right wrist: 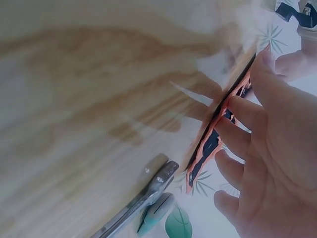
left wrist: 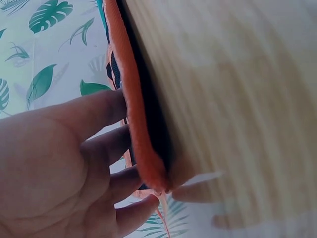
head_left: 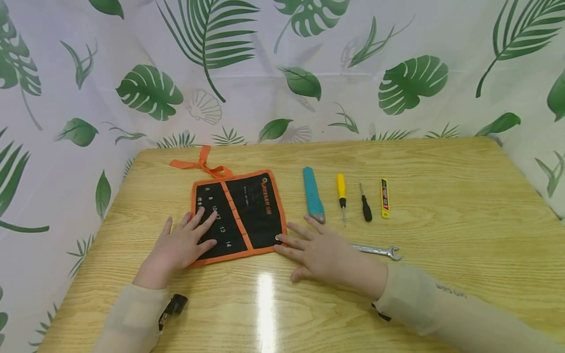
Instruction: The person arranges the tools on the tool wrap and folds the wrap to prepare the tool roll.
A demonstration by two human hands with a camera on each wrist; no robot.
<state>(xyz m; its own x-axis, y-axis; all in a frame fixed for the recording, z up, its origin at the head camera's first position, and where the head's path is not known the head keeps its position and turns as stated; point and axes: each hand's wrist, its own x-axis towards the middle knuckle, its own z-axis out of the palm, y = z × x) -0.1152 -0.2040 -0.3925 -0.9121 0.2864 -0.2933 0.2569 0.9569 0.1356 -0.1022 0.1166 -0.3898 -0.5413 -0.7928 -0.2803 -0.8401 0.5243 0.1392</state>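
A black tool pouch with orange trim (head_left: 256, 196) lies flat on the table, its orange ribbon (head_left: 205, 164) tied in a bow at the far left. My left hand (head_left: 183, 245) rests on the pouch's left part, fingers spread over the printed numbers. At the pouch's right edge, my right hand (head_left: 320, 250) has its straight fingertips on the near corner by a metal snap. A wrench (head_left: 377, 251) lies partly hidden behind the right hand and forearm. Just beyond the right fingers is a teal utility knife (head_left: 313, 193).
To the right of the knife lie a yellow screwdriver (head_left: 342, 189), a small black screwdriver (head_left: 366, 208) and a yellow flat case with a red label (head_left: 385, 196), in a row. A leaf-patterned cloth (head_left: 247, 113) hangs behind the wooden table (head_left: 463, 206).
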